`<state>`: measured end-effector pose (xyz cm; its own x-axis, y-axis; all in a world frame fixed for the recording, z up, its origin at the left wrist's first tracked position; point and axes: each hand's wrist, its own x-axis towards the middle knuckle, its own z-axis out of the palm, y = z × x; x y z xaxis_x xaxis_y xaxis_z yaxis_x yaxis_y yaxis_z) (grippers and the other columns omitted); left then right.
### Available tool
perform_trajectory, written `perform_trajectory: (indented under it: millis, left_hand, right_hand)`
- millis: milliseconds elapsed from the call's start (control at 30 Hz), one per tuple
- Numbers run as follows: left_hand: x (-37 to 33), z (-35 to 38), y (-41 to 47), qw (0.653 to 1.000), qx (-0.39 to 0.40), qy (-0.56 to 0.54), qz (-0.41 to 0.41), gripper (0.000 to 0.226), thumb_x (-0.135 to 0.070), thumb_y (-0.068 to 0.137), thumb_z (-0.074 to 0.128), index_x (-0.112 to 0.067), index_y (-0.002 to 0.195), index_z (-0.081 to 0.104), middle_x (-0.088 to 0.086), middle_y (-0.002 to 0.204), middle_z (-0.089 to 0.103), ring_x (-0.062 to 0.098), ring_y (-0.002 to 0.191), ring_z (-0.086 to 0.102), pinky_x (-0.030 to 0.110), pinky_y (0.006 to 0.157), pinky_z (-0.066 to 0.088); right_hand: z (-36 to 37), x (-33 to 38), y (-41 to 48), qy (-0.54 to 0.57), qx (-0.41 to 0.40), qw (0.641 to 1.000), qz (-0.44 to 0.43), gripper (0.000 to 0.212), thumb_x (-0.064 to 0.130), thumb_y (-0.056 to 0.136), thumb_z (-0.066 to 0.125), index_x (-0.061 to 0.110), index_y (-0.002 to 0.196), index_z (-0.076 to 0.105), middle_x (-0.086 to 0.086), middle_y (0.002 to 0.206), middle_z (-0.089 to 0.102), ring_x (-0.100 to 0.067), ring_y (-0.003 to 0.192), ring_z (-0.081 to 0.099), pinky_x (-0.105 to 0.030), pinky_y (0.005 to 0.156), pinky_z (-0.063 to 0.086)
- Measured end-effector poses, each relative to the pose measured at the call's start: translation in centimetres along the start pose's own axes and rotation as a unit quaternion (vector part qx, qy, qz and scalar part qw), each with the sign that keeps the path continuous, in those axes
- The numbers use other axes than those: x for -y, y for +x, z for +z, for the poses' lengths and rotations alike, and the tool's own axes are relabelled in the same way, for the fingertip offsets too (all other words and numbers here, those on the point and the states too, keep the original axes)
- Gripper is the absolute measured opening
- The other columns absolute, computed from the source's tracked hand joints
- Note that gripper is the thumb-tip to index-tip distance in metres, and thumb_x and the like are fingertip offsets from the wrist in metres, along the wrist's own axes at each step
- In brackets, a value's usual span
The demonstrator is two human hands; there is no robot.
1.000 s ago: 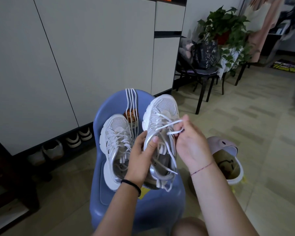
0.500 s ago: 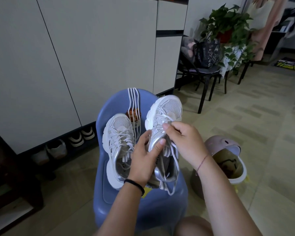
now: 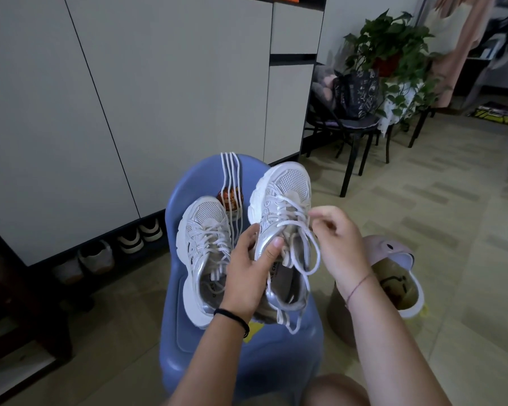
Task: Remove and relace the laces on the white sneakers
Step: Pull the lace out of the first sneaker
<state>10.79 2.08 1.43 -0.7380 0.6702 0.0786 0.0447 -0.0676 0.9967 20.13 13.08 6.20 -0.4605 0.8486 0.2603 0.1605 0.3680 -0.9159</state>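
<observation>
White-and-silver sneaker [image 3: 285,197] is being held just above the seat of the blue chair [image 3: 247,361], toe pointing toward the chair's back edge. Left hand [image 3: 247,276] is gripping it at the collar: thumb pressing on the silver side panel, fingers curled underneath. Right hand [image 3: 340,244] is pinching a strand of the lace [image 3: 311,259] between thumb and fingertip at the upper crossings. Loose loops are hanging across the opening, and one end is trailing off the heel toward the seat's front edge. Second sneaker [image 3: 203,230] is lying laced on the left side of the seat, just beside the left hand. Spare laces [image 3: 230,177] are hanging over the chair's back edge.

Assessment: unlacing appears to be under way at the top eyelets — most crossings are not yet undone. Recommended practice:
- Left hand should be bracing the upper firmly while the right draws the strand out.
- Each crossing should be slackened before its end is pulled through, one eyelet at a time.
- Pulling in line with the eyelet, not sideways, should be reducing the risk of a lace tip jamming.
</observation>
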Motion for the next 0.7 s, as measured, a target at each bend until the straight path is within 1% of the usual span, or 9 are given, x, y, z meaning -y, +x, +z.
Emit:
perform_trajectory:
  millis: [167,267,333,400,433,500,600,634,700]
  left_hand:
    - [-0.1,0.0,-0.1,1.0,0.005,0.021,0.012,0.096,-0.075,0.059,0.064,-0.026,0.14,0.046,-0.01,0.138,0.054,0.005,0.127,0.049,0.037,0.11,0.04]
    - [0.1,-0.1,0.0,0.999,0.009,0.031,0.018,0.095,-0.077,0.059,0.063,-0.027,0.139,0.047,-0.011,0.137,0.054,0.004,0.126,0.05,0.038,0.109,0.041]
    - [0.1,0.0,0.0,0.999,0.011,0.027,0.021,0.093,-0.076,0.061,0.063,-0.027,0.138,0.048,-0.012,0.134,0.056,0.003,0.124,0.052,0.036,0.109,0.042]
    - [0.1,-0.1,0.1,1.0,0.015,0.004,0.015,0.091,-0.074,0.062,0.064,-0.025,0.137,0.05,-0.011,0.13,0.06,0.002,0.121,0.055,0.035,0.107,0.044]
    - [0.1,-0.1,0.1,1.0,0.018,-0.013,0.011,0.088,-0.072,0.063,0.065,-0.024,0.136,0.051,-0.009,0.128,0.062,0.003,0.119,0.057,0.035,0.106,0.045]
    - [0.1,-0.2,0.2,0.999,0.024,-0.033,0.003,0.083,-0.07,0.067,0.065,-0.023,0.134,0.053,-0.008,0.128,0.063,0.004,0.118,0.058,0.036,0.106,0.045]
    - [0.1,-0.1,0.2,0.999,0.02,-0.039,0.002,0.076,-0.065,0.071,0.064,-0.026,0.135,0.051,-0.013,0.13,0.06,-0.006,0.117,0.054,0.019,0.099,0.043]
    - [0.1,-0.1,0.2,0.999,0.017,-0.037,0.001,0.076,-0.064,0.071,0.064,-0.027,0.136,0.05,-0.015,0.13,0.059,-0.009,0.116,0.053,0.014,0.094,0.042]
    - [0.1,0.0,0.2,1.0,0.017,-0.022,0.0,0.078,-0.063,0.071,0.062,-0.027,0.138,0.048,-0.017,0.131,0.056,-0.011,0.116,0.051,0.01,0.089,0.04]
  right_hand:
    - [0.8,1.7,-0.5,-0.185,0.031,0.978,-0.086,0.045,0.053,0.093,0.039,0.015,0.076,0.055,0.003,0.087,0.054,-0.019,0.086,0.053,-0.034,0.081,0.04]
    - [1.2,1.8,-0.4,-0.212,0.06,0.965,-0.139,0.039,0.05,0.091,0.044,0.02,0.066,0.045,0.004,0.083,0.052,-0.016,0.08,0.049,-0.031,0.074,0.037]
    - [1.4,1.6,-0.4,-0.119,0.102,0.98,-0.126,0.037,0.033,0.097,0.049,0.012,0.066,0.043,0.002,0.071,0.049,-0.013,0.069,0.046,-0.029,0.065,0.035]
    - [1.7,1.7,-0.6,0.096,0.107,0.988,-0.048,0.034,0.024,0.099,0.049,0.001,0.073,0.046,-0.002,0.066,0.049,-0.012,0.065,0.048,-0.03,0.066,0.041]
    - [1.8,1.7,-0.7,0.234,0.108,0.966,0.012,0.034,0.022,0.099,0.048,0.0,0.073,0.047,-0.002,0.063,0.05,-0.013,0.063,0.049,-0.029,0.066,0.044]
    - [1.4,1.7,-0.6,0.482,0.114,0.862,0.104,0.038,0.028,0.095,0.046,0.008,0.063,0.047,0.0,0.059,0.044,-0.013,0.056,0.047,-0.027,0.066,0.046]
    - [0.4,1.2,0.0,0.662,0.079,0.732,0.138,0.046,0.034,0.098,0.04,0.016,0.055,0.046,0.003,0.061,0.037,-0.011,0.055,0.037,-0.025,0.067,0.034]
    - [0.2,1.0,0.2,0.662,0.071,0.731,0.15,0.047,0.033,0.099,0.039,0.017,0.055,0.045,0.003,0.061,0.036,-0.011,0.055,0.036,-0.025,0.067,0.032]
    - [0.1,0.8,0.2,0.555,0.064,0.814,0.161,0.045,0.03,0.1,0.039,0.017,0.058,0.042,0.001,0.057,0.038,-0.012,0.053,0.037,-0.025,0.066,0.035]
